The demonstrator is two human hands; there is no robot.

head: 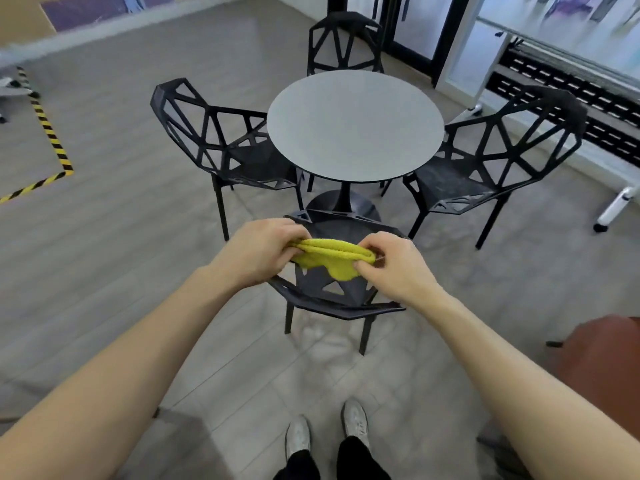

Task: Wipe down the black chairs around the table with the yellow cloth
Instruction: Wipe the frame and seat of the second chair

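The yellow cloth (334, 257) is bunched between both hands, above the backrest of the nearest black chair (332, 299). My left hand (258, 249) grips its left end and my right hand (393, 263) pinches its right end. A round grey table (355, 124) stands beyond that chair. More black lattice chairs stand around it: one at the left (225, 140), one at the right (498, 161), one at the far side (344, 41).
Yellow-black hazard tape (52, 140) marks the floor at the left. A brown seat (602, 362) is at the lower right. A white wheeled frame (613, 209) and a wall radiator (571, 109) lie to the right. My feet (327, 431) stand behind the near chair.
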